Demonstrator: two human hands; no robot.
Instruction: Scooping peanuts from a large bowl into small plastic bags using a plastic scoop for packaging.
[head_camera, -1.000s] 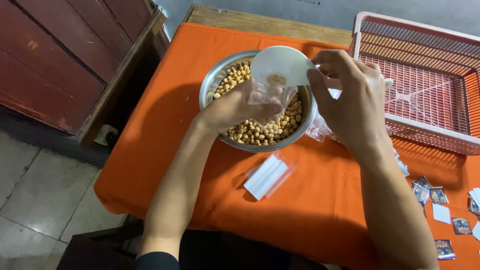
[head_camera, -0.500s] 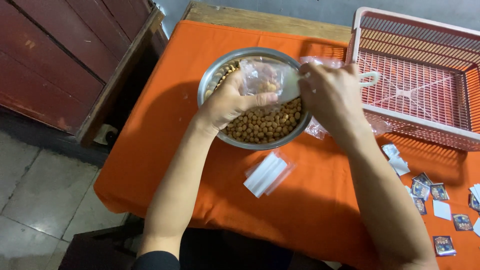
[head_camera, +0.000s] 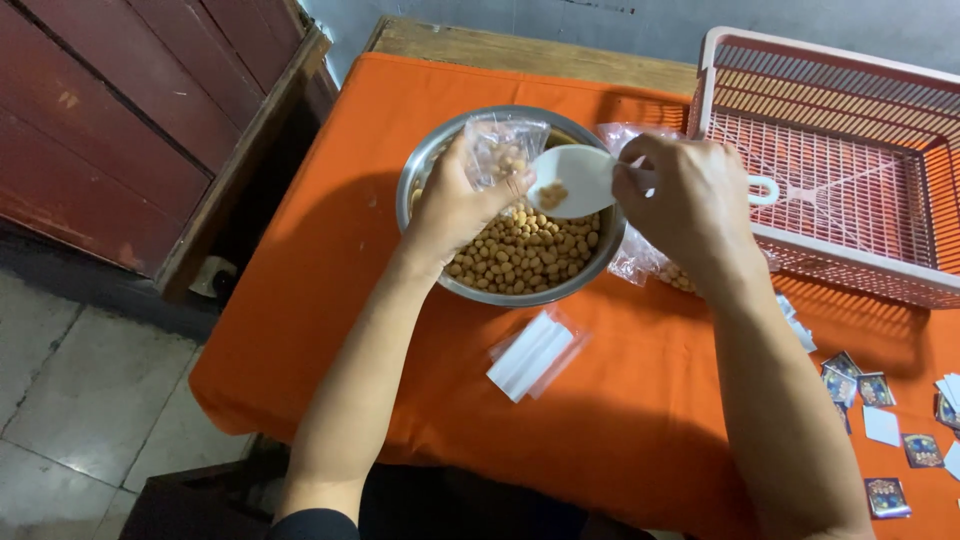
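A steel bowl (head_camera: 427, 172) full of small round tan nuts (head_camera: 520, 255) sits on an orange tablecloth. My left hand (head_camera: 452, 205) holds a small clear plastic bag (head_camera: 500, 150) upright over the bowl, with some nuts inside it. My right hand (head_camera: 685, 205) grips the handle of a white plastic scoop (head_camera: 572, 180), tilted toward the bag's mouth with a few nuts in it.
A pink plastic basket (head_camera: 835, 165) stands at the right. A filled clear bag (head_camera: 640, 262) lies between the bowl and the basket. A stack of flat clear bags (head_camera: 532, 352) lies in front of the bowl, and several small sachets (head_camera: 872, 390) lie at the right edge.
The scoop went down into the bowl and has come back up to the bag with a few nuts. My left hand has kept the bag over the bowl.
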